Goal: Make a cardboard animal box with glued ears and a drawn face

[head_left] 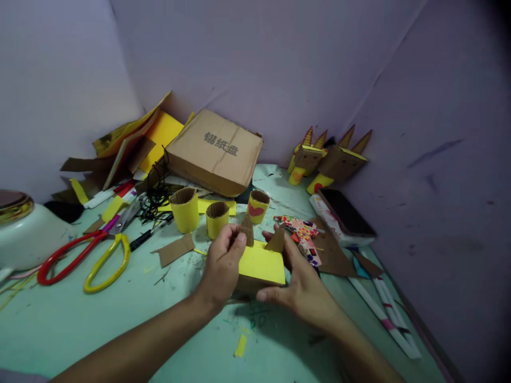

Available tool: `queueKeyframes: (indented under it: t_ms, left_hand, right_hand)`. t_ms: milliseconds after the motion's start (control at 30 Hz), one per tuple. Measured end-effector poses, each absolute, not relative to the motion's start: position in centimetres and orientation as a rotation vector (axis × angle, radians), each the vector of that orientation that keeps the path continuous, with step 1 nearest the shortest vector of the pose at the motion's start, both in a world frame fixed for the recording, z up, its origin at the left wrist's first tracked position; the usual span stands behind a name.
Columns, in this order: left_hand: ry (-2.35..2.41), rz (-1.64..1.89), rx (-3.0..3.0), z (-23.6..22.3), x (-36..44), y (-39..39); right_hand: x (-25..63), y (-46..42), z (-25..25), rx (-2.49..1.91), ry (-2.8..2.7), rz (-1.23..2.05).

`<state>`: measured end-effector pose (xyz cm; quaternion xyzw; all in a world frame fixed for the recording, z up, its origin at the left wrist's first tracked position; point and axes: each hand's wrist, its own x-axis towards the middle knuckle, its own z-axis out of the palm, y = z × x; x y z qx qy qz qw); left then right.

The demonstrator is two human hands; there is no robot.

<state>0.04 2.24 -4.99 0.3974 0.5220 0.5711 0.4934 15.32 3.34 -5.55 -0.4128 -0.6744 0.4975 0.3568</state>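
Between my two hands is a small cardboard box [261, 265] with a yellow top and two pointed brown cardboard pieces rising from its back edge. My left hand [224, 260] pinches the left pointed piece [248, 230] between thumb and fingers. Wrapped around the box's right end is my right hand [297, 276], its thumb at the front and its fingers behind the right pointed piece [276, 240]. Just beyond stand yellow cardboard tubes: a tall one [186, 211], a short one [217, 221] and one with a red heart [258, 207].
Scissors [114, 242] with red and yellow handles lie at left beside a white rounded object [35, 239]. A large cardboard box [213, 151] stands behind. Two finished horned cardboard figures [339, 162] sit at back right. A patterned glue gun [301, 234] and phone [347, 210] lie right.
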Motion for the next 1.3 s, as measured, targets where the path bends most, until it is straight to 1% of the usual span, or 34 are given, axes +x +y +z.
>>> queueKeyframes:
  t_ms: [167,433,667,967,1300]
  left_hand:
    - [1.265,1.38,1.035,-3.9,-1.2,2.4]
    - [1.544,1.349,1.47,-2.3,-3.2,3.1]
    - [1.567,1.284,1.594,-2.0,-2.8,3.0]
    - [1.519,1.281,1.847,-2.3,-2.8,2.8]
    - [1.525,1.263,1.836,-2.3,-2.7,2.9]
  right_hand:
    - [14.7,3.4,-6.5,-1.071,-1.622,1.344]
    - [14.9,3.3,-6.4,-0.949,-1.572,1.456]
    - [14.8,3.4,-6.1,-1.024,-1.666,1.326]
    - [14.7,3.3,-6.1,-1.033,-1.687,1.306]
    - [14.9,3.5,-6.7,-1.095,-1.744,1.224]
